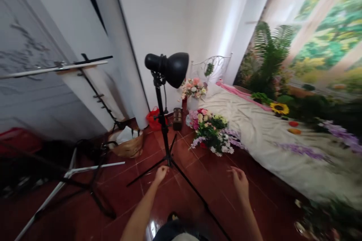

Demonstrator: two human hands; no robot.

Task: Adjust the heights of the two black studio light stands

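A black studio lamp [177, 68] sits on top of a black light stand [161, 111] in front of me, its tripod legs spread on the floor. My left hand [161, 173] is closed beside the lower end of the stand's post. Whether it touches the post, or what its fingers hold, I cannot make out. Off to the right, my right hand [240, 180] is over the floor, fingers loosely bent and apart, with nothing visible in them. Closest to that hand are artificial flowers [212, 130] at the foot of the draped bed [243, 115].
Another stand with white legs [53, 194] and a crossbar [85, 64] occupies the left. A wicker basket [128, 147], a red bag [154, 119] and a brown lantern-like box [177, 119] stand near the wall. Purple flower sprays [305, 151] and a sunflower [279, 108] lie on the bed.
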